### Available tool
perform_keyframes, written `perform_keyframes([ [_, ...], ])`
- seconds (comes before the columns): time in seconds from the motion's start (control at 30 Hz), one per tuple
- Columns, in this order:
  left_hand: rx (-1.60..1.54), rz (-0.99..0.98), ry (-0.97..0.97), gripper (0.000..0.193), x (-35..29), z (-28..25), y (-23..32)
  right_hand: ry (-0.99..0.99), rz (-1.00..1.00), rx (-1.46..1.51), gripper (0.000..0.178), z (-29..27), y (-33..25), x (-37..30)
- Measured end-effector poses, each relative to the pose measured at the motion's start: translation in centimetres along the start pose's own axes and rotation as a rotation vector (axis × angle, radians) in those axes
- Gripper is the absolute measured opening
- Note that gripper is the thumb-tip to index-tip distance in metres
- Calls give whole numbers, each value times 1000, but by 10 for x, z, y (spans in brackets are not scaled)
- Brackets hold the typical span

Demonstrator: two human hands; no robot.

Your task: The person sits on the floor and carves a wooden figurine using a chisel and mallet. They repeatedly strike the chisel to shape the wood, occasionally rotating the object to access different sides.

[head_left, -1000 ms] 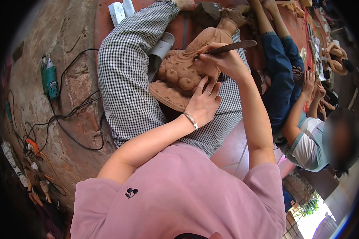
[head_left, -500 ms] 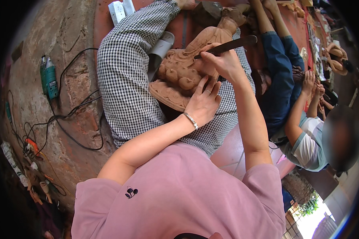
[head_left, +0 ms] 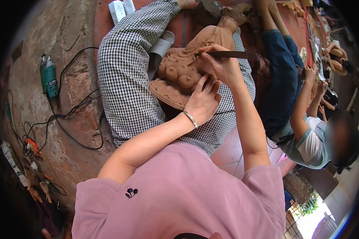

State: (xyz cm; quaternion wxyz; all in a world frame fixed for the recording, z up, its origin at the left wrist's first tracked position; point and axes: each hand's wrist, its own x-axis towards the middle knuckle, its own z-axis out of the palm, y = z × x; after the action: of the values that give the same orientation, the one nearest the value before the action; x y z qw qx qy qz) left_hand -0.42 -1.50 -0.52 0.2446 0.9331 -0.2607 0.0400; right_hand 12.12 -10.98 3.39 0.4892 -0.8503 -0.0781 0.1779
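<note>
A brown carved wooden figure (head_left: 177, 71) lies across my lap, its rounded lumps and scalloped base toward me and its narrower end pointing away. My left hand (head_left: 203, 104), a bracelet on its wrist, holds the near right side of the carving with bent fingers. In my right hand (head_left: 224, 68) is a slim carving knife (head_left: 240, 54) with a long dark handle. Thumb and fingers pinch it near its tip, which meets the carved folds just beyond the lumps. The handle sticks out to the right. My fingers partly hide the carving's right side.
On the floor to the left lie teal power tools (head_left: 51, 78) with tangled black cables (head_left: 68, 115). A grey sandal (head_left: 166, 41) is beside my left leg. White blocks (head_left: 117, 12) lie beyond it. Another person (head_left: 303, 137) sits close on the right, legs stretched forward.
The knife's handle has swung down from a slant to nearly level, and my right hand has turned with it. My left hand stays in place. The person at right has shifted slightly.
</note>
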Motion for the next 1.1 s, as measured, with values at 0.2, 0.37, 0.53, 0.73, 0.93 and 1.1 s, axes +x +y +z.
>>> perform_keyframes([
  [0.2,-22,-13,4,18,0,2,3,10,-31,-11,13,0,3,-4],
  [0.37,-17,1,19,18,0,1,1,31,-6,59,12,-1,7,-7],
  [0.53,-33,-21,0,18,1,5,5,119,114,239,21,0,8,-17],
  [0.73,-36,-12,-1,19,1,3,4,109,74,5,20,-6,11,-5],
  [0.93,-30,-8,-27,22,1,1,3,125,-9,148,23,-5,17,-2],
  [1.1,-44,-4,-11,23,1,1,2,75,38,39,24,-8,11,4],
])
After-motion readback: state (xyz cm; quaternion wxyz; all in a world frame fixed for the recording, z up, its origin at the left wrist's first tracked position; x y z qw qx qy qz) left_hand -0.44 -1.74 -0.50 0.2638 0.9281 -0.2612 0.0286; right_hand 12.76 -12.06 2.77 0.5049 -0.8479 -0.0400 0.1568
